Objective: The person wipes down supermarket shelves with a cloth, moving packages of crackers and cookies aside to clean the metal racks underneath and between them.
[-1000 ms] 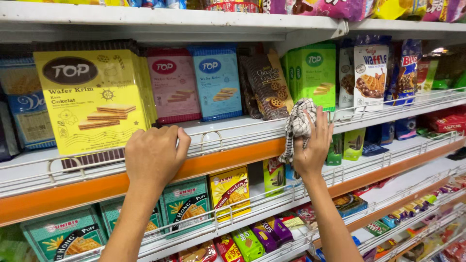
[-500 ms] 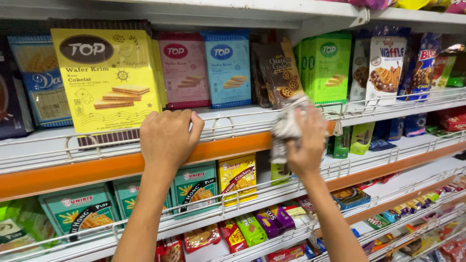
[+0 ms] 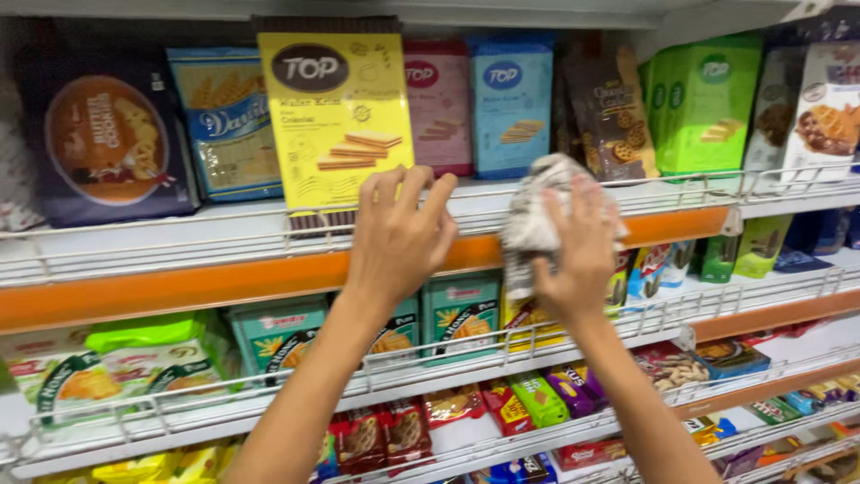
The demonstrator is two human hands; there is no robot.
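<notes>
Hands up at the snack shelf, one on a box, one with a rag.

Left hand (image 3: pixel 399 237) has its fingers spread loose over the bottom edge of the yellow wafer box (image 3: pixel 336 116), standing upright at the top shelf's wire rail (image 3: pixel 179 242). Right hand (image 3: pixel 578 251) is closed around a crumpled grey-white cloth (image 3: pixel 537 211), pressed against the rail just beside the blue wafer box (image 3: pixel 511 108). Pink wafer box (image 3: pixel 439 103) sits between the two; green cracker boxes (image 3: pixel 278 336) fill the shelf below.

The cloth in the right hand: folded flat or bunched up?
Bunched up. The cloth is a crumpled wad, pressed by the right hand against the shelf's wire rail.
</notes>
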